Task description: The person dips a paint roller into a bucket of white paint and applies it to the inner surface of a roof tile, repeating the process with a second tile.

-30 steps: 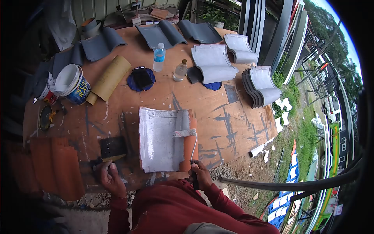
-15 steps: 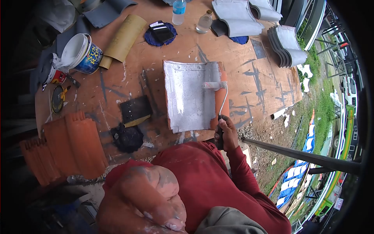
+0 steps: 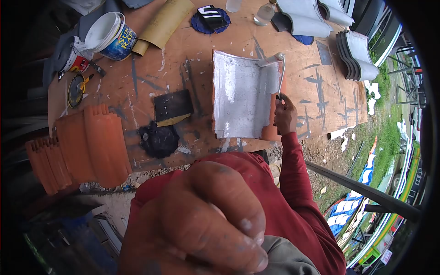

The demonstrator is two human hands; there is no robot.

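Observation:
My right hand (image 3: 286,114) is closed around the handle of a paint roller (image 3: 280,82). The roller's sleeve rests near the top of a curved roof tile (image 3: 238,96). White or silvery paint covers most of this tile, while a strip along its right side and lower right corner stays bare orange. Close to the camera, my left hand (image 3: 206,220) is raised in front of the red shirt, with fingers curled inward. Smudges of grey paint mark its skin. Whether anything sits inside those fingers is hidden.
Bare orange tiles (image 3: 91,146) lie at the lower left. Paint buckets (image 3: 120,43), a cardboard tube (image 3: 165,23) and a phone (image 3: 211,18) sit along the far side. Several coated tiles (image 3: 357,57) are stacked at the right. A dark bar (image 3: 362,188) crosses beside the table.
My right hand has pushed the roller up the tile, and more of its right side is coated. My left hand has come up closer to the camera. The view has shifted.

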